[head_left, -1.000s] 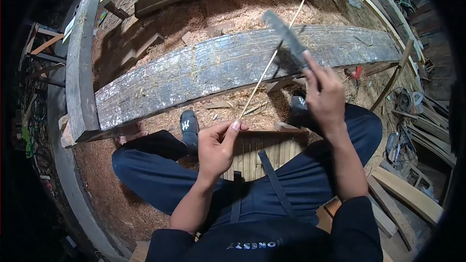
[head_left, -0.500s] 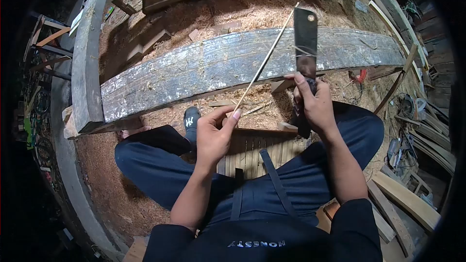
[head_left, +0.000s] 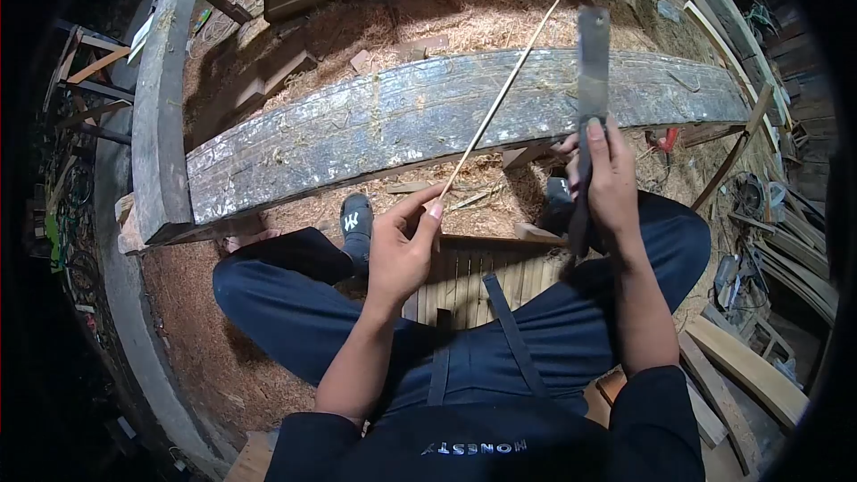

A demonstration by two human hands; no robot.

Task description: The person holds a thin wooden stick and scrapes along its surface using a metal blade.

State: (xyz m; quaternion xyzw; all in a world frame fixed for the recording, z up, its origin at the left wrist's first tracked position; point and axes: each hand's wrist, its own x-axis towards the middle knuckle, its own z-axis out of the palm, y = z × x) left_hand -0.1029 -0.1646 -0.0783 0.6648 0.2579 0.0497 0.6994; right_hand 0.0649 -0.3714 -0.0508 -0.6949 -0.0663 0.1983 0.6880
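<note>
Between thumb and fingers, my left hand (head_left: 403,245) pinches the near end of a thin wooden stick (head_left: 502,94). The stick slants up and to the right over a worn plank (head_left: 339,129). My right hand (head_left: 607,178) is wrapped round the dark handle of a cleaver (head_left: 593,67), its thumb along the lower blade. The cleaver points away from me, its blade slightly blurred, to the right of the stick and apart from it.
Shavings (head_left: 214,303) cover the ground around my legs and beyond the plank. A slatted wooden seat (head_left: 464,281) shows between my legs. A thick beam (head_left: 162,107) stands at the left, and loose boards (head_left: 750,366) lie at the right. Something red (head_left: 665,138) sits under the plank.
My right hand and the cleaver have moved right, away from the stick, and the blade has turned in the hand. My left hand and the stick have shifted slightly right.
</note>
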